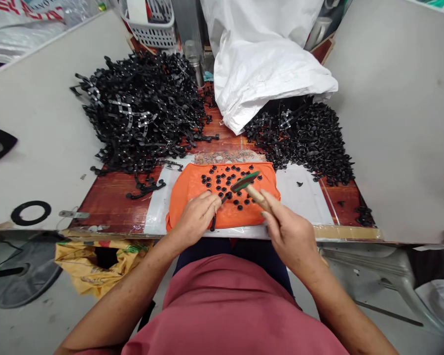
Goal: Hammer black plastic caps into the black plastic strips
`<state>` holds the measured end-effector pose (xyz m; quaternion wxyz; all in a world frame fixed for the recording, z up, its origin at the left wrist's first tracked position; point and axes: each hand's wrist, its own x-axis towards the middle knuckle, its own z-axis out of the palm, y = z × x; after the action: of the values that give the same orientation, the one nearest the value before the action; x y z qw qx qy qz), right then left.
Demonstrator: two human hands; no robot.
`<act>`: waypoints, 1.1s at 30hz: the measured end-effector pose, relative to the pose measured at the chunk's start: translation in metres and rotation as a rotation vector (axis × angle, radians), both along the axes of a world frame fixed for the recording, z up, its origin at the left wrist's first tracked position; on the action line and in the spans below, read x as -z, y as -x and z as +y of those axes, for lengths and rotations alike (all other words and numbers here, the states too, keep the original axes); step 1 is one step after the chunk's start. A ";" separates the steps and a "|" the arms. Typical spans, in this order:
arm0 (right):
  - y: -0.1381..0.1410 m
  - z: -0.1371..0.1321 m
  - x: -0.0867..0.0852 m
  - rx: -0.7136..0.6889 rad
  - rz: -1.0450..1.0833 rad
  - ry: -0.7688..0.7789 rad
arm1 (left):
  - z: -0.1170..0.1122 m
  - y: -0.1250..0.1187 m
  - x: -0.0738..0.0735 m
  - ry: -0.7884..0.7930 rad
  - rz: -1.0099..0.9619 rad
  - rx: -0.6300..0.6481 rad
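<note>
An orange cloth pad (181,197) lies at the table's front edge, with several small round black plastic pieces (240,207) standing on it. My left hand (202,212) is closed on a black plastic strip (213,222), one end of which pokes out below the fingers; its far end meets a small black piece on the pad. In my right hand (290,229) is a hammer (259,198), gripped by its pale wooden handle. The green-edged dark head (245,182) hangs over the pad, just right of my left fingertips.
A tall heap of black plastic strips (144,108) stands at the back left. Small black pieces (314,138) are piled at the right, partly under a white sack (270,74). Grey panels (399,118) flank the table. A yellow bag (92,271) sits below its left front edge.
</note>
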<state>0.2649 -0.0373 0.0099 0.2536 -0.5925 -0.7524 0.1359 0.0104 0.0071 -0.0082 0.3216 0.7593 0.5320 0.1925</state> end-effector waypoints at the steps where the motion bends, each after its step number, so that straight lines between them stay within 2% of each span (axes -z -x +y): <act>1: 0.000 0.000 -0.001 0.012 0.110 0.029 | -0.001 0.001 -0.004 0.040 -0.097 -0.030; 5: 0.014 -0.005 -0.002 -0.054 0.388 0.177 | -0.007 -0.005 -0.013 0.243 -0.424 -0.100; 8: 0.032 -0.012 0.005 -0.100 0.477 0.224 | -0.016 -0.020 -0.004 0.303 -0.614 -0.176; 11: 0.041 -0.016 0.013 -0.071 0.532 0.209 | -0.025 -0.031 0.009 0.316 -0.657 -0.248; 13: 0.039 -0.015 0.014 -0.033 0.566 0.200 | -0.030 -0.030 0.011 0.277 -0.579 -0.290; 16: 0.033 -0.012 0.012 0.023 0.631 0.269 | -0.036 -0.023 -0.001 -0.032 -0.266 -0.343; 17: 0.032 -0.011 0.011 0.022 0.662 0.308 | -0.038 -0.020 -0.007 -0.148 -0.136 -0.306; 19: 0.032 -0.010 0.011 -0.007 0.727 0.377 | -0.042 -0.019 -0.017 -0.272 0.068 -0.115; 21: 0.034 -0.009 0.012 -0.025 0.767 0.397 | -0.042 -0.020 -0.021 -0.256 0.155 0.116; 23: 0.032 -0.009 0.014 -0.023 0.751 0.367 | -0.037 -0.022 -0.019 -0.201 0.174 0.237; 24: 0.029 -0.009 0.015 -0.014 0.720 0.337 | -0.032 -0.022 -0.017 -0.187 0.183 0.235; 28: 0.000 -0.016 0.021 0.059 0.488 0.212 | -0.008 -0.014 -0.009 -0.203 0.275 0.083; 33: -0.036 -0.039 0.036 0.147 0.208 0.216 | 0.008 -0.011 -0.001 -0.172 0.368 0.143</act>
<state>0.3007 -0.0766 -0.0257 0.2740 -0.6526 -0.6577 0.2577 0.0210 0.0148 -0.0070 0.1657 0.8421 0.5081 0.0719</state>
